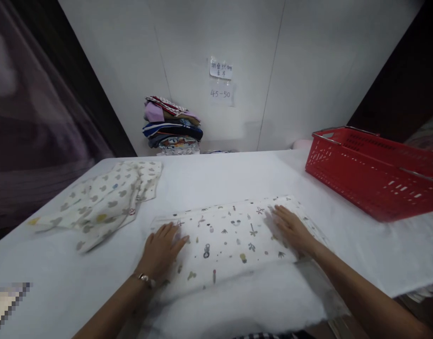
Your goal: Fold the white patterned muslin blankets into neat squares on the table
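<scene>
Under your left hand [161,249] and right hand [293,229], flat and well apart, lies a printed white cloth [225,238] on the bench [233,176]; a red basket [368,174] sits beyond your right one.

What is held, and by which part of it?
Nothing appears held: the left hand and right hand lie open on the patterned cloth, near its left and right ends.

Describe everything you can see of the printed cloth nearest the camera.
The printed cloth looks like white fabric scattered with small plant-like and other motifs in grey, green and yellow. It lies roughly flat on the white table, the left grip on its left side and the right grip on its right. Its near edge blurs.
</scene>
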The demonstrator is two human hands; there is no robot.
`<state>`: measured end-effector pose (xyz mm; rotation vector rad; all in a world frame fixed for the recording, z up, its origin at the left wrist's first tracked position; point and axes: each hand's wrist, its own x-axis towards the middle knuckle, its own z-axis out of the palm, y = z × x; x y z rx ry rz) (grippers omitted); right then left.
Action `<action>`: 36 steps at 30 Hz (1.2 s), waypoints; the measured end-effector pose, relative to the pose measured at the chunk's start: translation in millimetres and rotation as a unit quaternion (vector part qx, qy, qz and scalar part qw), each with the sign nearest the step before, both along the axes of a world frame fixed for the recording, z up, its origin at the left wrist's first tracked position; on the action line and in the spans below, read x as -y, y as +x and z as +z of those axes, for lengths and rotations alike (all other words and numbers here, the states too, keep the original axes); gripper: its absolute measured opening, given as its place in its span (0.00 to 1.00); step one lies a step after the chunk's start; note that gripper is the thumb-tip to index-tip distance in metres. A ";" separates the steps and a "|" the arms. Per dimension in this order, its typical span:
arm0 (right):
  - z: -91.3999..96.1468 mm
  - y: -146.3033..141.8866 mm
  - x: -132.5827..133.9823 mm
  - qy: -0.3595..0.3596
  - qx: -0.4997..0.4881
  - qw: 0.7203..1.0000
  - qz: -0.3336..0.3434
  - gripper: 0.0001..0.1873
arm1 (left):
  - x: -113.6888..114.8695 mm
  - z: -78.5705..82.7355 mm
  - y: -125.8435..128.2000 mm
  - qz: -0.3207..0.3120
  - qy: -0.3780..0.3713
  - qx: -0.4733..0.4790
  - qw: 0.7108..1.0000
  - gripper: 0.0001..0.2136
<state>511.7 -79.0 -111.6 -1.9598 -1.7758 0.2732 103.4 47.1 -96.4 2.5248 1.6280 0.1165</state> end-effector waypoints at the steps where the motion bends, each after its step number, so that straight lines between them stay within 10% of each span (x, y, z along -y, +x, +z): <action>1: 3.5 2.5 -11.0 0.031 -0.006 0.999 -0.011 0.22 | -4.1 5.4 11.8 -0.011 0.005 0.014 1.000 0.21; 7: 8.5 5.6 -76.6 0.039 0.037 0.996 0.071 0.18 | -31.9 13.5 109.3 -0.195 0.048 0.103 0.974 0.14; 12: 0.4 3.8 -88.9 0.031 0.086 0.992 0.081 0.14 | -45.9 -3.4 155.7 -0.224 0.061 0.073 0.970 0.10; 36: -10.6 4.0 -72.3 0.132 0.107 0.979 0.114 0.10 | -45.9 -18.3 149.0 -0.355 0.104 0.104 0.923 0.06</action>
